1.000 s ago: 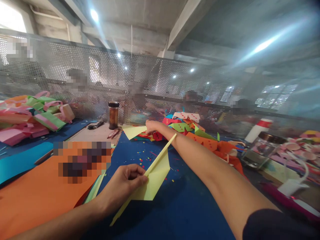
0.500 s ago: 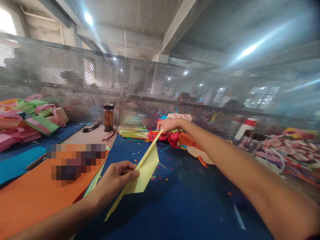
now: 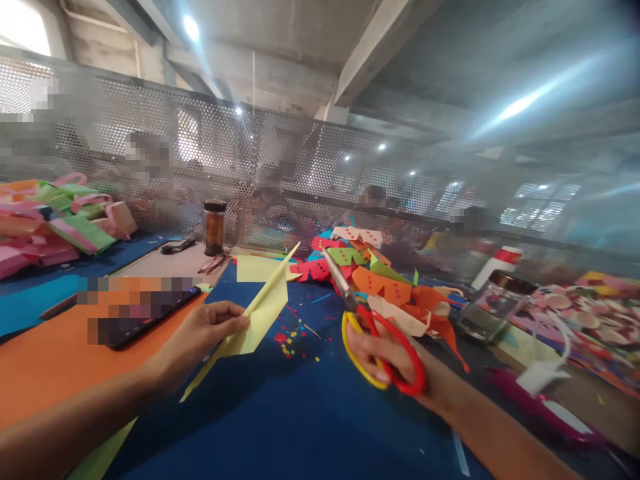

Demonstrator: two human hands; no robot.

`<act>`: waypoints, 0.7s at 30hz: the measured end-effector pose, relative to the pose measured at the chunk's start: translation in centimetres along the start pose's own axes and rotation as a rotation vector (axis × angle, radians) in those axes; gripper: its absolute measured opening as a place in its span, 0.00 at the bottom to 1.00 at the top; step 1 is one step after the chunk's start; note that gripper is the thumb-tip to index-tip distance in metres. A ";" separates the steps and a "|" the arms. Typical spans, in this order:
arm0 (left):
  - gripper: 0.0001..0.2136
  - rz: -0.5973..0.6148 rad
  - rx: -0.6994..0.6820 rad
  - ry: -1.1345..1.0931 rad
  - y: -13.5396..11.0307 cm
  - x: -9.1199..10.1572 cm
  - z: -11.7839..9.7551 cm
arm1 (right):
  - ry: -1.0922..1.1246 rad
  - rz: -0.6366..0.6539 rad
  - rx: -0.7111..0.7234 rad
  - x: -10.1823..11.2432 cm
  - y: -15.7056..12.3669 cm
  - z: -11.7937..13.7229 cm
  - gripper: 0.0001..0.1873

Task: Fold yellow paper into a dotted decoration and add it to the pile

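Note:
Between the thumb and fingers of my left hand is a folded sheet of pale yellow paper, tilted up above the blue tabletop. My right hand is closed round a pair of scissors with one red and one yellow handle loop. Their metal blades point up and away, apart from the paper, and look closed though blurred. Beneath, tiny coloured paper bits lie scattered. Past the scissors is a heap of cut paper shapes in orange, red, green and white, several with dots or holes.
An orange sheet with a phone on it covers the left side. A dark-lidded bottle stands at the back. On the right are a glass jar and a purple object. A perforated metal screen runs behind.
My right hand has let go of the paper's far end, come back toward me and now holds scissors. My left hand has shifted slightly left and up with the paper.

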State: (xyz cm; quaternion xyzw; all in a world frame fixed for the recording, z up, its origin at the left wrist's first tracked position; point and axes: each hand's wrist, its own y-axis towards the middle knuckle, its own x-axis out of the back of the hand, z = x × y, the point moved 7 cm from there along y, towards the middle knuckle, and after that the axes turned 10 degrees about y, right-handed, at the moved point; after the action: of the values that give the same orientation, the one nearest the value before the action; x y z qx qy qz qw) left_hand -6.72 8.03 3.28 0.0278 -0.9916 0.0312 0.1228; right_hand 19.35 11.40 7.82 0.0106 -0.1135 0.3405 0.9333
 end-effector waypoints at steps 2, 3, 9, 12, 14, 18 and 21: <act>0.14 -0.049 -0.008 0.022 0.1 0.5 -0.3 | 0.014 0.075 -0.029 -1.6 -0.8 -0.6 0.13; 0.14 -0.078 -0.017 0.033 0.1 0.7 -0.5 | -0.015 0.082 -0.016 -2.0 -0.8 -0.8 0.14; 0.14 -0.138 -0.022 0.036 0.0 1.6 -1.3 | -0.194 0.149 -0.051 -2.7 -0.1 -2.1 0.09; 0.15 -0.182 -0.022 0.017 0.0 2.0 -1.5 | -0.268 0.152 -0.134 -2.9 -0.4 -2.4 0.09; 0.15 -0.191 -0.021 0.001 -0.1 2.0 -1.5 | -0.315 0.144 -0.161 -3.1 -0.7 -2.0 0.11; 0.15 -0.180 -0.013 -0.057 -0.2 2.0 -1.5 | -0.408 0.140 -0.160 -3.6 -0.9 -1.2 0.12; 0.13 -0.169 -0.006 -0.088 -0.3 1.8 -1.3 | -0.437 0.135 -0.154 -3.5 -0.8 -1.1 0.12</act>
State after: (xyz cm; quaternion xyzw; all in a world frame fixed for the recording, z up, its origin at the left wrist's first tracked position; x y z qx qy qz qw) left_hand -8.18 7.70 4.98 0.1122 -0.9902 0.0165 0.0815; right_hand 17.49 8.68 6.00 0.0050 -0.3388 0.3821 0.8598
